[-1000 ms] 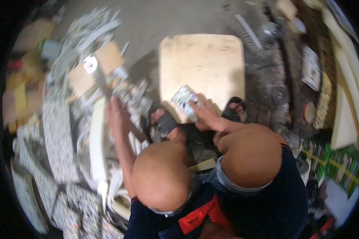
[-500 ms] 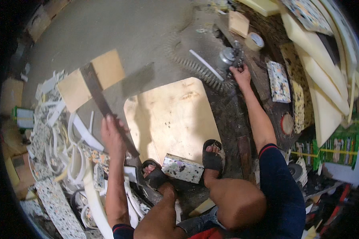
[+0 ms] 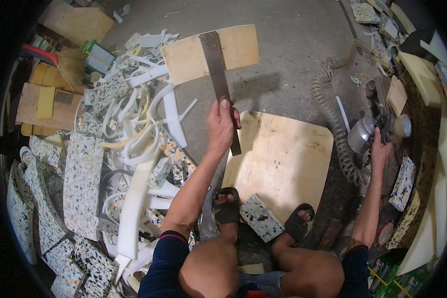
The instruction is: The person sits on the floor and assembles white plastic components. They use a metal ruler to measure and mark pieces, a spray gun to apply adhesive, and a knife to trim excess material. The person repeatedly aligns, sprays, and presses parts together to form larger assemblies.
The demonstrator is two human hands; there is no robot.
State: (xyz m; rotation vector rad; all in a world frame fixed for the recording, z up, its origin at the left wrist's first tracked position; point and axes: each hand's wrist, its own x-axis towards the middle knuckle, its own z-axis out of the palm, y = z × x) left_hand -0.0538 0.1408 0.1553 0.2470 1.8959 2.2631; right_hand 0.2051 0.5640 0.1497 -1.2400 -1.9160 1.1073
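Note:
My left hand is closed around a dark flat metal bar. A curved pale plywood panel is fixed across the bar's far end and is held up above the floor. On the right, my right hand has its fingers closed on a spray gun, whose silver cup leans to the left. A larger plywood board with rounded corners lies before my feet. A speckled foam block rests between my sandals, against the board's near edge.
White foam strips and speckled foam slabs pile up on the left, near a broom. A coiled hose curves beside the spray gun. A tape roll and cream foam sheets are at the right.
The view has turned left, showing more of the foam pile. My left hand has carried the panel farther out and rightward relative to my feet. My right hand stays at the spray gun.

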